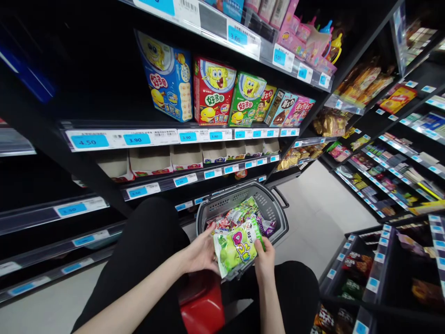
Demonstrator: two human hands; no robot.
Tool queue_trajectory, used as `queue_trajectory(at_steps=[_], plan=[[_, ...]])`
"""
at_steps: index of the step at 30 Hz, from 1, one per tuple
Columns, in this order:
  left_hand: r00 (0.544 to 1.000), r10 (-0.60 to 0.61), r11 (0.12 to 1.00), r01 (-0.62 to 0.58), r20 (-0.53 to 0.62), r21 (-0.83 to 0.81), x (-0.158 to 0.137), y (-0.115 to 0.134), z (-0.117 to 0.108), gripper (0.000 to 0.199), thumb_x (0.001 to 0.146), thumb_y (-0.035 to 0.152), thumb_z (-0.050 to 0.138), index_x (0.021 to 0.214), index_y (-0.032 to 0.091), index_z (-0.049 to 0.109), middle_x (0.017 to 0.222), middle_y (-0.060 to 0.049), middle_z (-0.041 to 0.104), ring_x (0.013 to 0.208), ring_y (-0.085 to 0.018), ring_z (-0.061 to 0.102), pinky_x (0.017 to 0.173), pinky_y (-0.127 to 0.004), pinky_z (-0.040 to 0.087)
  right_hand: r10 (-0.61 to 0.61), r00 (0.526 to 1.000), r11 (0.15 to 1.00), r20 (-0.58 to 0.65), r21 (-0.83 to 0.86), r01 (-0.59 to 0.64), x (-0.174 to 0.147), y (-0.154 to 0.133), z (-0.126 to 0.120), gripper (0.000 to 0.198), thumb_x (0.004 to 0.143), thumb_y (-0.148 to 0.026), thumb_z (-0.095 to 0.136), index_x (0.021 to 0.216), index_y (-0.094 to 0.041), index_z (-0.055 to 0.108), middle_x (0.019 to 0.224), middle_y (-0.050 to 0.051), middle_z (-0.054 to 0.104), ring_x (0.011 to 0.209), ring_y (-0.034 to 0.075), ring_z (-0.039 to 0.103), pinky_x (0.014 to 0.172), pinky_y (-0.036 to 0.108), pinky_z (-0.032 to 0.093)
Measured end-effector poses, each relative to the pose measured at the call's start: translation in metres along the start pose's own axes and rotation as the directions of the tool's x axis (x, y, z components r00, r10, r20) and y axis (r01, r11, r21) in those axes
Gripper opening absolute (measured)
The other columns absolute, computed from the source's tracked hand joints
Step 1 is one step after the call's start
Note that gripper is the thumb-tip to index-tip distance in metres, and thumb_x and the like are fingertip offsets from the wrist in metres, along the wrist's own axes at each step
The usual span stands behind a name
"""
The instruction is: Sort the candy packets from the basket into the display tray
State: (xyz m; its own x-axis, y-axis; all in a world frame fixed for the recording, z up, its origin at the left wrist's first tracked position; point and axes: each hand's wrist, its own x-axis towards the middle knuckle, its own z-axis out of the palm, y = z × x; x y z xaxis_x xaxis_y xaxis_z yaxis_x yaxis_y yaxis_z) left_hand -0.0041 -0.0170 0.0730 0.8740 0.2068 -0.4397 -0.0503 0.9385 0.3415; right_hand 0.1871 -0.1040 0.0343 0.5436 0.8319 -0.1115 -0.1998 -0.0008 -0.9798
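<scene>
Between both hands I hold a green and white candy bag (pixel 236 248) over the near side of a grey shopping basket (pixel 278 204). My left hand (pixel 201 250) grips the bag's left edge, its fingers partly hidden behind it. My right hand (pixel 264 255) pinches the right edge, thumb on the front. Inside the basket lie several more candy packets (pixel 243 211), green, red and purple; the held bag covers some of them. The basket stands on the floor in front of my knees, its black handle (pixel 280 197) sticking out at the far right.
On the left, a black shelf unit carries snack boxes (pixel 214 90) above a row of open cardboard trays (pixel 187 157). A red stool (pixel 203 306) is beneath me. Low bins (pixel 361 269) with packets stand at the right, and more shelves (pixel 392 171) line the aisle's far side.
</scene>
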Motion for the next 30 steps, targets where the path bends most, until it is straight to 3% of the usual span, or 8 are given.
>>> queue_trajectory(at_steps=[2,4,8,12,15,22,27,30], plan=[[0.968,-0.216,0.976,0.214,0.128,0.025,-0.003,0.001,-0.001,0.072,0.062,0.06,0.063,0.111,0.009,0.056,0.112,-0.025,0.061,0.103,-0.042,0.057,0.07,-0.049,0.051,-0.009,1.0,0.996,0.003,0.093,0.008,-0.001,-0.002,-0.001,0.024,0.067,-0.042,0.07,0.074,-0.02,0.067,0.072,0.002,0.064,0.067,0.017,0.058,0.065,0.03,0.046],[0.964,-0.238,0.971,0.236,0.119,0.028,-0.002,-0.001,-0.002,0.067,0.063,0.052,0.066,0.11,0.005,0.057,0.108,-0.026,0.062,0.099,-0.038,0.06,0.065,-0.04,0.053,-0.048,0.995,0.991,0.083,0.127,0.038,-0.001,-0.006,-0.002,0.022,0.063,-0.041,0.073,0.068,-0.021,0.069,0.081,0.004,0.065,0.078,0.02,0.059,0.075,0.034,0.045],[0.987,0.134,0.985,-0.123,-0.086,0.119,0.004,-0.005,-0.009,0.061,0.065,0.025,0.07,0.121,0.017,0.048,0.101,-0.011,0.064,0.078,-0.023,0.065,0.06,-0.028,0.052,-0.125,0.948,0.992,0.293,0.07,0.109,-0.002,-0.015,-0.005,0.025,0.067,-0.045,0.07,0.074,-0.022,0.071,0.112,0.009,0.057,0.104,0.027,0.053,0.089,0.039,0.04],[0.88,0.471,0.814,-0.408,-0.06,0.413,0.011,-0.005,-0.011,0.07,0.057,0.019,0.076,0.12,0.022,0.047,0.105,-0.006,0.06,0.087,-0.021,0.06,0.073,-0.03,0.049,-0.049,0.974,0.997,0.22,-0.043,0.06,-0.001,-0.018,-0.004,0.032,0.069,-0.044,0.068,0.095,-0.025,0.068,0.115,0.007,0.057,0.112,0.028,0.048,0.093,0.039,0.038],[0.809,0.588,0.682,-0.497,0.002,0.537,0.013,-0.006,-0.01,0.073,0.053,0.021,0.079,0.119,0.021,0.048,0.112,-0.007,0.057,0.099,-0.023,0.054,0.083,-0.031,0.044,0.012,0.963,0.993,0.269,-0.115,0.02,-0.003,-0.021,-0.002,0.047,0.063,-0.033,0.075,0.107,-0.025,0.063,0.114,0.006,0.06,0.108,0.027,0.052,0.093,0.039,0.039],[0.774,0.632,0.608,-0.466,-0.037,0.644,0.013,-0.006,-0.01,0.058,0.055,0.023,0.078,0.11,0.019,0.061,0.11,-0.007,0.062,0.096,-0.024,0.057,0.082,-0.031,0.044,0.062,0.944,0.996,0.325,-0.086,-0.036,-0.003,-0.027,-0.007,0.057,0.059,-0.024,0.078,0.113,-0.024,0.061,0.12,0.007,0.06,0.106,0.027,0.056,0.089,0.039,0.043],[0.673,0.736,0.405,-0.351,-0.073,0.844,0.009,-0.006,-0.007,0.034,0.062,0.03,0.073,0.095,0.019,0.072,0.098,-0.007,0.069,0.091,-0.026,0.059,0.085,-0.033,0.043,-0.02,0.992,0.967,0.125,-0.249,0.051,0.0,-0.018,-0.005,0.015,0.059,-0.03,0.075,0.07,-0.02,0.072,0.072,0.004,0.07,0.07,0.022,0.063,0.067,0.033,0.047],[0.618,0.783,0.309,-0.302,-0.062,0.902,0.009,-0.007,-0.009,0.018,0.067,0.031,0.068,0.08,0.022,0.075,0.084,-0.005,0.07,0.08,-0.023,0.061,0.076,-0.03,0.044,-0.054,0.992,0.952,0.113,-0.293,0.086,-0.002,-0.014,0.001,0.012,0.063,-0.031,0.071,0.061,-0.019,0.067,0.062,0.001,0.065,0.062,0.018,0.058,0.062,0.028,0.043]])
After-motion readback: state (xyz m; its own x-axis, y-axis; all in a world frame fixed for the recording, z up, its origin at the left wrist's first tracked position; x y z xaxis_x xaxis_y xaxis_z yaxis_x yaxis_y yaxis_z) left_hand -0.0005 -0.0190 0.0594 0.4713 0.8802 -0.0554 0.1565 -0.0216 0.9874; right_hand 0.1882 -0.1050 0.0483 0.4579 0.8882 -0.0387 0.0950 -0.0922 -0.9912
